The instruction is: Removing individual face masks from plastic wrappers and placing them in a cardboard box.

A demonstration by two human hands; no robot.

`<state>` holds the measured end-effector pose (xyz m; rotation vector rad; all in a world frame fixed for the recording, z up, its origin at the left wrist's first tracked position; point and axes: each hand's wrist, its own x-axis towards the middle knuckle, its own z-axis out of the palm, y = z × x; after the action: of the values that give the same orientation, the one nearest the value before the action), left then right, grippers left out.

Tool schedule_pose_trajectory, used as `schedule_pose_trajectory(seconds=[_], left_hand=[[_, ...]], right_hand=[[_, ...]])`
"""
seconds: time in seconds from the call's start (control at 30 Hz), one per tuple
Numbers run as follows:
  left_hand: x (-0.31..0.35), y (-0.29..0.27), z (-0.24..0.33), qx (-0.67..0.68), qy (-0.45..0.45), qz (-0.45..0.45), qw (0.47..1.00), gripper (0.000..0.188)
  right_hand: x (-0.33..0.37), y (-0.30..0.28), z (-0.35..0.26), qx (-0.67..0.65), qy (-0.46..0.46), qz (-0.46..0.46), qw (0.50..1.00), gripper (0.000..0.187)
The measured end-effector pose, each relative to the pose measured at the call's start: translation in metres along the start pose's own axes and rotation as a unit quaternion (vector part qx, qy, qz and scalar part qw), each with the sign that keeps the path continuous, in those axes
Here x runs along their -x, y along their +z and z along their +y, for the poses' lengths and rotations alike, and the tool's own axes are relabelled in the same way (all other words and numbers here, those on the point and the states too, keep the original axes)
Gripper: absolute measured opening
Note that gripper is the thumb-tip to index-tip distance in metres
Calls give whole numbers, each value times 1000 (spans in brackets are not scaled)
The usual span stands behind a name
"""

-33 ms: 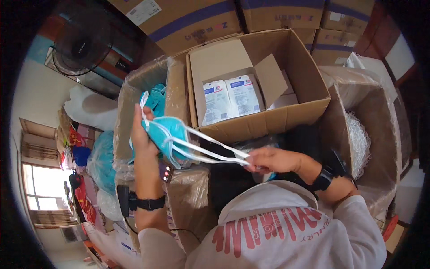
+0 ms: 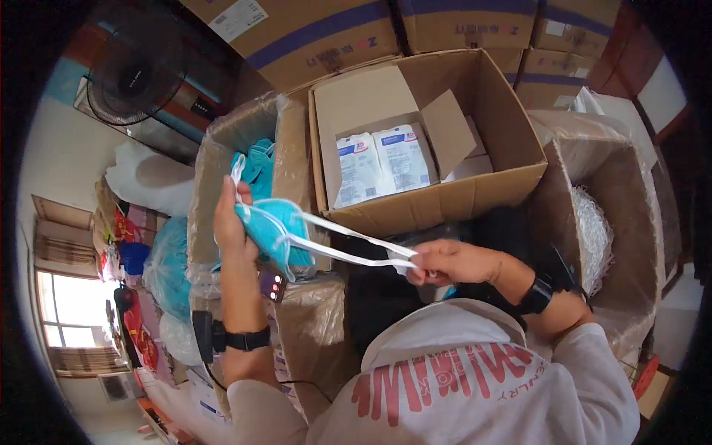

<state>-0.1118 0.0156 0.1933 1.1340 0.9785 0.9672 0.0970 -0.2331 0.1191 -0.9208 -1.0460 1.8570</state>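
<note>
My left hand (image 2: 233, 215) is closed on a teal cup-shaped face mask (image 2: 268, 228) with white edging, near the mouth of a plastic-lined carton (image 2: 294, 141). White elastic straps (image 2: 348, 259) run taut from the mask to the right. Their far ends are pinched in my right hand (image 2: 454, 261), in front of a large open carton (image 2: 437, 209). Another short white loop stands up by my left thumb. More teal masks (image 2: 261, 165) lie in the lined carton behind my left hand. My left palm hides part of the mask's left side.
Inside the large carton, white packs (image 2: 404, 159) sit in an inner box. A lined carton at right holds a heap of white elastic bands (image 2: 592, 237). Closed cartons (image 2: 326, 44) are stacked behind. At far left stand a fan (image 2: 137, 70) and a bag of teal items (image 2: 169, 259).
The mask has tipped slightly downward at its right end. The straps, seen as several strands before, now show as two bands. Both hands keep their grip, almost in place.
</note>
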Motion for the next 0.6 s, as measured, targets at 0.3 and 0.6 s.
schedule_pose_trajectory(seconds=[0.3,0.6], left_hand=[[76,22,-44,-403,17,-290,868,38],[108,31,-110,-349,-35,-563,748,42]], right_hand=[[-18,5,-7,226,-59,29,972,31],[-18,29,-3,403,2,16,915,25]])
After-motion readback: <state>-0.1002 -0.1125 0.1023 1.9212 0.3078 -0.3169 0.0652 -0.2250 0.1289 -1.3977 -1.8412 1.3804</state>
